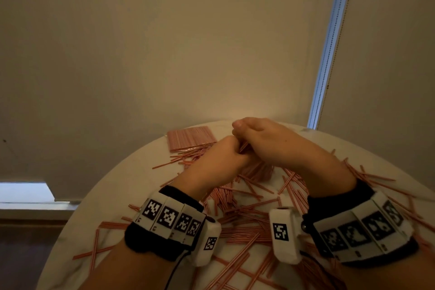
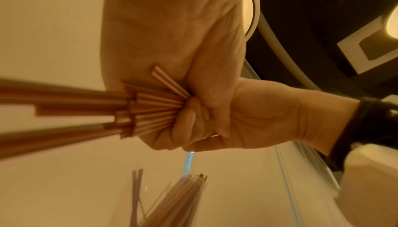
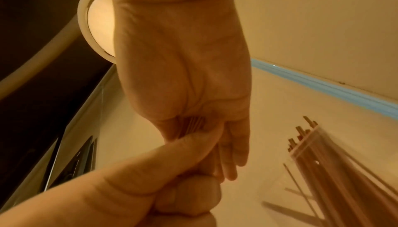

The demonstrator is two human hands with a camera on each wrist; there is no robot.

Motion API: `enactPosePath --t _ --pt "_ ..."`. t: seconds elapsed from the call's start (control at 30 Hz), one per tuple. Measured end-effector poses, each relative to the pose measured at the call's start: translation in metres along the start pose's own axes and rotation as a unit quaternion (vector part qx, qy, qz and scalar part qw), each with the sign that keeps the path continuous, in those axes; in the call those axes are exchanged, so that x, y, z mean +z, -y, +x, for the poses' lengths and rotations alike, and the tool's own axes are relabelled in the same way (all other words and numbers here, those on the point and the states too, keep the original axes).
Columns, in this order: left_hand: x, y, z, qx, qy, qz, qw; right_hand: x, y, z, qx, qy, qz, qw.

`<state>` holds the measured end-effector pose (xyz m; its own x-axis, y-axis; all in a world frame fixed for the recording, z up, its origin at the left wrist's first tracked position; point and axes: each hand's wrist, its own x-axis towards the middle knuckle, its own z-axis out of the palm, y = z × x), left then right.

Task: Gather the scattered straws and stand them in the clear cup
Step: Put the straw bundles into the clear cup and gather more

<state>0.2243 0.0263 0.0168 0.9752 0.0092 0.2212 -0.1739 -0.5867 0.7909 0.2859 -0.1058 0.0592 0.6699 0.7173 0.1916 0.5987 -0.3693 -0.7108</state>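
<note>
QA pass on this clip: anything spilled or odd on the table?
Yes. Red-striped straws lie strewn criss-cross over the round white table, none lined up. Both hands clutch one bundle whose ends sit uneven. A neat packet of straws lies at the far edge.

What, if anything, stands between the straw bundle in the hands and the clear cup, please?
Nothing visible does. The left hand and right hand grip the straw bundle together; the left wrist view shows only open space between it and the clear cup. Straws already in the cup may crowd its opening.
</note>
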Motion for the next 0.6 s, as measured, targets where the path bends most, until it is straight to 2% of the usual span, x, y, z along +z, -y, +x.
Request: enactPosePath --t 0.1,0.2,0.23,0.3,0.37,0.47,0.5,0.6 --pt "-0.005 0.000 -0.002 -0.014 -0.023 -0.032 0.999 -0.001 -0.001 0.000 -0.024 -0.025 -0.056 0.998" --pt "-0.008 0.000 -0.002 -0.041 -0.035 -0.147 0.988 -0.006 -0.001 0.000 -0.037 -0.056 -0.051 0.996" --pt "-0.009 0.000 -0.003 -0.044 -0.038 -0.155 0.986 -0.008 0.000 -0.001 -0.040 -0.059 -0.048 0.996" --pt "-0.012 -0.001 -0.004 -0.041 -0.019 -0.092 0.995 -0.012 0.002 -0.003 -0.044 -0.067 -0.048 0.996" --pt "-0.013 -0.001 -0.005 -0.046 0.027 -0.047 0.997 -0.013 0.003 -0.003 -0.051 -0.091 -0.038 0.994" --pt "-0.016 -0.002 -0.004 -0.044 0.022 -0.089 0.995 -0.012 0.004 -0.003 -0.046 -0.130 0.057 0.989" --pt "-0.016 -0.001 -0.003 -0.035 0.011 -0.098 0.994 -0.013 0.004 -0.003 -0.028 -0.116 0.108 0.987" --pt "-0.013 -0.003 0.001 -0.017 -0.024 -0.131 0.991 -0.012 0.002 -0.005 0.002 -0.006 0.206 0.979"
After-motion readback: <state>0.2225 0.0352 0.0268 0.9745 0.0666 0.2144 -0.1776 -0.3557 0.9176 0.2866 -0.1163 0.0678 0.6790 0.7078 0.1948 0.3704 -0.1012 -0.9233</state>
